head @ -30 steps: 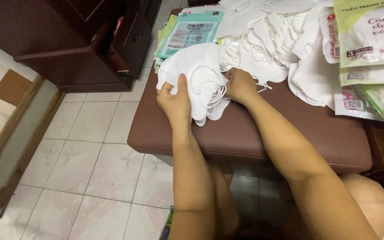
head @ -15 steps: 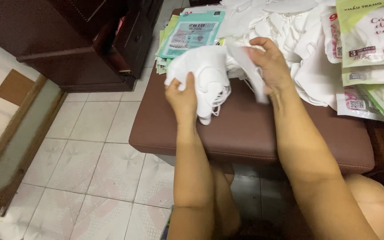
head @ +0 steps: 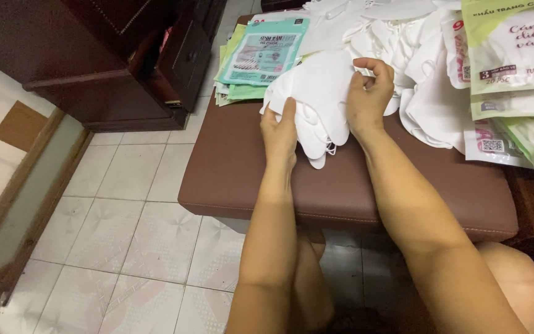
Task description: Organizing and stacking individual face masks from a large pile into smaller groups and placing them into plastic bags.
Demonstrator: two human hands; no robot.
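Head view, read from left edge to right. Far left: pale floor tiles [head: 125,229] and a wooden door frame [head: 16,198] running diagonally along the lower left. Upper left: dark wooden cabinet [head: 125,55], its base close to the corner of a brown padded stool [head: 236,167] filling the middle of the frame. Top centre-left, on the stool's far edge: flat teal and green mask packets [head: 261,59], fanned in a loose pile. Just right of those, at centre: stack of white face masks [head: 319,102], lying on the brown cushion, tilted, ear loops trailing at the lower edge. Left hand [head: 281,130] pressed flat against the stack's lower left side, fingers extended upward over the white fabric, thumb tucked beneath; holding rather than clenched. Right hand [head: 371,93] at the stack's upper right edge, fingers curled over and pinching the top mask's rim, thumb underneath; closed on the stack. Both forearms rising from the bottom of the frame, bare knees below the stool's front edge. Further right, top centre to upper right: heap of loose white masks [head: 421,68] spread across the cushion, touching the held stack at its far side. Far right: light green printed packets [head: 514,55] overlapping one another, some lying over the loose heap, reaching the right edge.
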